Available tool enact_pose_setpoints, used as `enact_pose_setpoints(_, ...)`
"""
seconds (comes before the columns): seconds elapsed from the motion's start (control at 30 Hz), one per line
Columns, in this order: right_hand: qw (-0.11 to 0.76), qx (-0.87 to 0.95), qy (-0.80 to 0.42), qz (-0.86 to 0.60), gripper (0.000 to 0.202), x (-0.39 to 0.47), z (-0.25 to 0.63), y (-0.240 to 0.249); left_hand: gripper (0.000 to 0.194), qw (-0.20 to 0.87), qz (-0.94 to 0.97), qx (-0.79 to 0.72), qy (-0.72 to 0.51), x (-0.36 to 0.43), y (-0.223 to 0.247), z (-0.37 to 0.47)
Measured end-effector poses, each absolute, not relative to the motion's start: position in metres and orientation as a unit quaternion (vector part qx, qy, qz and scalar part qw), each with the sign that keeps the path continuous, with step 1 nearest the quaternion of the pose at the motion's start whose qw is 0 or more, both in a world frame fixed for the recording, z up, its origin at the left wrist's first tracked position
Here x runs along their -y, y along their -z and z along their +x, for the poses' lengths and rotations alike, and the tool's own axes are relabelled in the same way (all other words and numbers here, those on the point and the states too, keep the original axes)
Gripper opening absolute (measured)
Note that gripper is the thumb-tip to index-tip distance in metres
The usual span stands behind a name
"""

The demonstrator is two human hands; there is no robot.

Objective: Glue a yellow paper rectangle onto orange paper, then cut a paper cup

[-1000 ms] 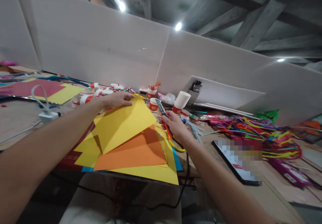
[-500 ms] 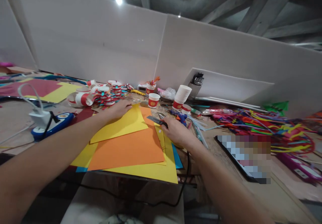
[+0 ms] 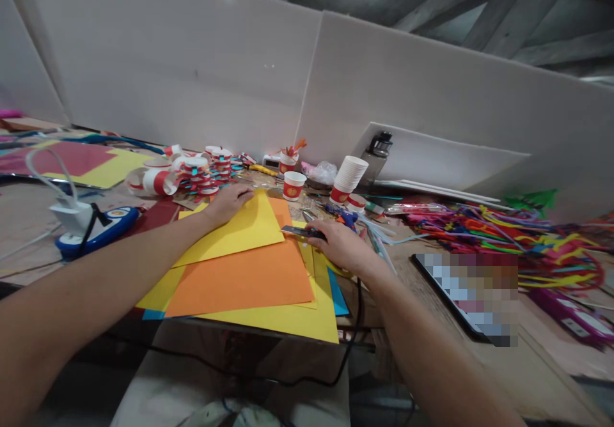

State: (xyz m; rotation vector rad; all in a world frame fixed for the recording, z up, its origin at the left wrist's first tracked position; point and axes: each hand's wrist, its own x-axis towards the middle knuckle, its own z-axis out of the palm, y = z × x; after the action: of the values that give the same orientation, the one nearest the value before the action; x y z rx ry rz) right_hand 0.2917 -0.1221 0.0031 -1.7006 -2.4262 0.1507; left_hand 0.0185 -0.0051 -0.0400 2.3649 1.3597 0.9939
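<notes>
A top yellow paper sheet [image 3: 240,232] lies slantwise over an orange sheet [image 3: 240,286], with more yellow and blue sheets underneath. My left hand [image 3: 229,203] is at the far edge of that top yellow sheet, its fingers closed on the paper. A utility knife [image 3: 314,232] with a black handle and grey blade is gripped in my right hand [image 3: 343,245]. The blade points left, its tip at the right corner of the yellow sheet; whether it touches the paper I cannot tell.
Behind the sheets stand a red-and-white paper cup [image 3: 293,187] and a cup stack [image 3: 350,174]. A phone [image 3: 460,299] and colourful pipe cleaners [image 3: 499,235] lie right. Cut cups [image 3: 196,174] and a blue power strip [image 3: 103,232] sit left. A black cable [image 3: 355,331] hangs in front.
The knife blade has swung flatter and come to the yellow sheet's right corner. That sheet lies flatter now, and my left hand has moved slightly. The camera view has shifted a little.
</notes>
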Motion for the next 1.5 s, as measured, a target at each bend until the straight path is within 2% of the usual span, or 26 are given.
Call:
enact_pose_setpoints(0.27,0.106,0.804,-0.037,-0.584,0.032,0.123,0.293,-0.009,0.028,0.13,0.798,-0.468,-0.356,0.006,0.039,0.019)
enact_pose_setpoints(0.93,0.07,0.815,-0.03,-0.575,0.03,0.127,0.293,-0.012,0.042,0.171,0.764,-0.45,-0.43,0.002,0.05,0.013)
enact_pose_setpoints(1.5,0.073,0.821,-0.042,-0.564,0.028,0.123,0.298,-0.007,0.035,0.158,0.767,-0.421,-0.458,0.005,0.047,0.012)
